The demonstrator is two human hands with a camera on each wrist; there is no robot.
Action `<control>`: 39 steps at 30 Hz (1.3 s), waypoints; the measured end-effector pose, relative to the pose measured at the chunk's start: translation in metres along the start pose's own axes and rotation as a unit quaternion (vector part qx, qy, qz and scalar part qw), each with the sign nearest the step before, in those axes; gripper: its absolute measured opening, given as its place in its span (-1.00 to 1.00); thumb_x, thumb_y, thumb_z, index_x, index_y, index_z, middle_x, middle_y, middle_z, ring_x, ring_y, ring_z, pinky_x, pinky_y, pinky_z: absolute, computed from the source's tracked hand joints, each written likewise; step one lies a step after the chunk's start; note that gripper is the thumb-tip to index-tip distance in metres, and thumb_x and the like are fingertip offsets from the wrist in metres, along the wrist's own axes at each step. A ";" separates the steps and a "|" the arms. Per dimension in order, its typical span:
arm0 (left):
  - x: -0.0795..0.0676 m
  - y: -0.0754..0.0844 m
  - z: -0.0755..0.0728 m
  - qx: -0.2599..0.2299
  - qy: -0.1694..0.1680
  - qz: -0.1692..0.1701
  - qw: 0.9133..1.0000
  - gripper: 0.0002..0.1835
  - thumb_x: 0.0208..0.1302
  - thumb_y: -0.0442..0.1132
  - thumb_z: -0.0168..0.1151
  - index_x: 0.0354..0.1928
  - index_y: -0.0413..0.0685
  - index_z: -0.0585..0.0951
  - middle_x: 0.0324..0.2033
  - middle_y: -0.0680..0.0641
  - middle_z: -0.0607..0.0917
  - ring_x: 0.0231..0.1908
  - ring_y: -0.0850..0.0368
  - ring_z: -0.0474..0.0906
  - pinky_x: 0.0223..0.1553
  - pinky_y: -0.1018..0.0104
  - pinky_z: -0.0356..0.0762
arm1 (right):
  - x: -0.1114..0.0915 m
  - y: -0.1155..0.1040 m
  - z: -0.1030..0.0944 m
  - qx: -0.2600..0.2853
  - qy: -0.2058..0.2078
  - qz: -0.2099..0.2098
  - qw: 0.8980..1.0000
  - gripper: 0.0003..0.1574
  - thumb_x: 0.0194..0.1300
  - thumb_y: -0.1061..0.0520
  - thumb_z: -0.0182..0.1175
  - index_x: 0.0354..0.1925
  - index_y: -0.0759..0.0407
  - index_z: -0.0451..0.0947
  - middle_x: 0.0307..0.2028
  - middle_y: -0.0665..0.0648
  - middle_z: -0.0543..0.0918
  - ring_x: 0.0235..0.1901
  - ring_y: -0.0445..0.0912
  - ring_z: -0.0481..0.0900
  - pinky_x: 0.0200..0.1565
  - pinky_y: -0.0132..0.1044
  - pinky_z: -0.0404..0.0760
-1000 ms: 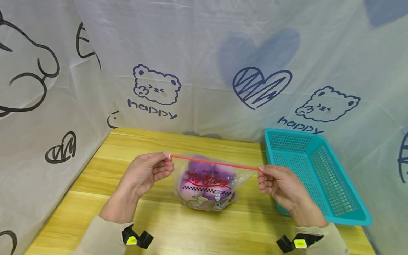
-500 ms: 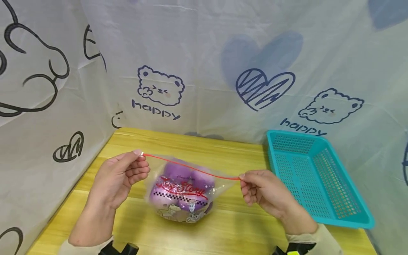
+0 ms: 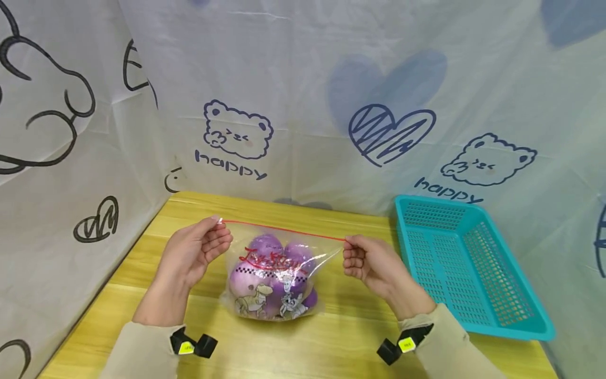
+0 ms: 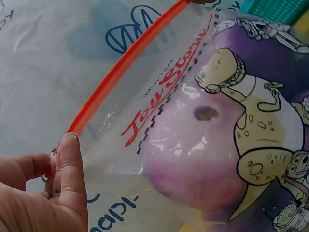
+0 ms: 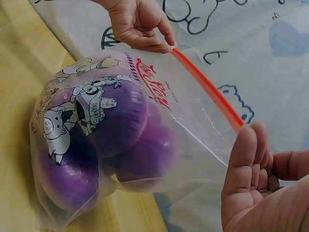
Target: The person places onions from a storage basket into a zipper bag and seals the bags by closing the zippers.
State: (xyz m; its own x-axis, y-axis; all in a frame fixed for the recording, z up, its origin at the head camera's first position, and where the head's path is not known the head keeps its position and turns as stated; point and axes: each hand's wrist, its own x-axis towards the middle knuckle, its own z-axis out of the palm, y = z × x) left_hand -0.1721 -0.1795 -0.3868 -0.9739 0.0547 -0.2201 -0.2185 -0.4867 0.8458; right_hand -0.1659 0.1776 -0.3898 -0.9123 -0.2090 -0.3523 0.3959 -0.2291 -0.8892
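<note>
A clear zip bag [image 3: 326, 251] with red lettering and cartoon prints hangs between both hands over the table. Several round purple things [image 5: 120, 125], onion-like in shape, fill its lower part; one [image 4: 193, 164] is paler, with a brown spot. Along the top runs a red-orange zip strip [image 3: 284, 229], stretched nearly straight. At its left end the left hand [image 3: 191, 252] pinches the corner by a small white slider [image 3: 220, 221]. The right hand [image 3: 376, 266] pinches the opposite corner between thumb and forefinger. Whether the bag's bottom touches the table cannot be told.
A turquoise perforated basket [image 3: 525, 330] stands to the right, by the right forearm. The yellow wood-grain table [image 3: 331, 347] ends against a white printed cloth [image 3: 303, 147] at the back and left. Each wrist bears a black strapped camera [image 3: 205, 346].
Bag and hands first shifted left, and the strip slackened. Since then the hands have come closer together, the right hand has risen leftward, and the bag hangs more upright with its strip tauter.
</note>
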 end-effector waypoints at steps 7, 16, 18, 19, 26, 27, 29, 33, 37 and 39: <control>0.032 0.002 -0.002 0.012 0.029 -0.024 0.999 -0.78 0.37 -0.14 0.17 -0.21 -0.19 0.60 -0.43 -0.05 0.74 -0.36 0.13 0.75 -0.15 0.30 0.65 | 0.029 -0.006 0.005 0.044 0.021 0.012 0.999 -0.75 0.44 0.04 0.05 -0.22 0.21 0.51 -0.43 0.06 0.68 -0.42 -0.12 0.69 -0.11 -0.16 0.69; 0.057 -0.003 -0.003 0.075 0.044 -0.021 0.996 -0.70 0.38 -0.09 0.15 -0.12 -0.23 0.52 -0.40 -0.02 0.71 -0.34 0.16 0.73 -0.10 0.29 0.64 | 0.062 -0.010 0.006 0.043 0.049 0.019 0.998 -0.74 0.45 0.06 0.02 -0.19 0.24 0.49 -0.45 0.06 0.68 -0.42 -0.12 0.71 -0.11 -0.14 0.69; 0.056 -0.006 -0.001 0.129 0.052 0.010 0.990 -0.66 0.38 -0.08 0.15 -0.06 -0.27 0.52 -0.35 -0.02 0.70 -0.32 0.18 0.71 -0.10 0.31 0.65 | 0.068 -0.011 0.006 0.038 0.054 0.019 0.998 -0.75 0.44 0.06 0.02 -0.20 0.23 0.49 -0.45 0.06 0.68 -0.43 -0.12 0.71 -0.11 -0.13 0.69; 0.055 -0.008 0.000 0.165 0.055 0.032 0.984 -0.64 0.38 -0.08 0.15 -0.04 -0.28 0.52 -0.32 -0.03 0.69 -0.29 0.17 0.70 -0.10 0.31 0.65 | 0.071 -0.012 0.005 0.032 0.055 0.018 0.998 -0.75 0.44 0.06 0.02 -0.20 0.23 0.48 -0.46 0.06 0.67 -0.43 -0.12 0.71 -0.11 -0.13 0.69; 0.031 -0.035 0.017 0.525 0.076 0.230 0.816 -0.74 0.29 -0.01 0.21 -0.07 0.05 0.63 -0.05 -0.04 0.67 0.00 0.00 0.53 0.06 0.10 0.48 | 0.087 -0.015 0.008 0.004 0.081 0.008 0.997 -0.72 0.44 0.03 0.03 -0.19 0.24 0.49 -0.42 0.09 0.69 -0.43 -0.11 0.72 -0.10 -0.12 0.68; 0.027 -0.040 0.021 0.560 0.069 0.258 0.784 -0.74 0.27 -0.02 0.23 -0.06 0.07 0.63 -0.02 -0.04 0.67 0.04 -0.03 0.50 0.09 0.03 0.44 | 0.090 -0.013 0.008 -0.002 0.085 0.003 0.996 -0.70 0.44 0.02 0.02 -0.17 0.25 0.49 -0.41 0.09 0.69 -0.42 -0.11 0.72 -0.10 -0.12 0.68; 0.020 -0.051 0.027 0.614 0.044 0.299 0.729 -0.66 0.26 -0.03 0.25 0.03 0.04 0.62 0.08 -0.07 0.63 0.16 -0.07 0.43 0.22 -0.05 0.33 | 0.093 -0.009 0.011 -0.021 0.095 -0.019 0.995 -0.65 0.45 0.00 0.01 -0.15 0.28 0.50 -0.38 0.12 0.70 -0.40 -0.10 0.73 -0.11 -0.12 0.69; 0.015 -0.072 0.035 0.702 -0.006 0.306 0.644 -0.35 0.29 0.18 0.17 0.30 -0.05 0.45 0.33 -0.16 0.44 0.40 -0.17 0.20 0.39 -0.20 0.06 | 0.093 0.007 0.020 -0.112 0.101 -0.110 0.982 -0.60 0.45 0.02 0.03 -0.06 0.35 0.53 -0.24 0.21 0.71 -0.26 -0.05 0.73 -0.08 -0.13 0.68; 0.021 -0.081 0.035 0.752 -0.023 0.264 0.603 -0.08 0.25 0.40 0.01 0.47 -0.05 0.20 0.49 -0.17 0.12 0.52 -0.21 -0.17 0.39 -0.37 -0.21 | 0.082 0.030 0.031 -0.285 0.091 -0.202 0.933 -0.54 0.42 -0.03 0.08 0.17 0.17 0.49 0.08 0.18 0.64 0.08 0.01 0.61 0.14 -0.05 0.55; 0.029 -0.081 0.034 0.761 -0.024 0.255 0.596 -0.03 0.23 0.43 -0.01 0.49 -0.05 0.14 0.51 -0.17 0.05 0.52 -0.22 -0.24 0.38 -0.38 -0.23 | 0.076 0.042 0.035 -0.376 0.079 -0.231 0.894 -0.39 0.41 -0.12 0.09 0.34 0.03 0.36 0.27 0.13 0.50 0.26 0.07 0.45 0.24 0.05 0.43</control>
State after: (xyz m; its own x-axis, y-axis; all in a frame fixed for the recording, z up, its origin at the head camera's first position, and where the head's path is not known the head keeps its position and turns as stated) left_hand -0.1843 -0.1091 -0.4454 -0.9300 0.2804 0.2377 0.3400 0.9020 0.2662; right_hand -0.2148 0.1185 -0.4437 -0.9871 -0.1064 0.1197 -0.1556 0.4596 -0.8744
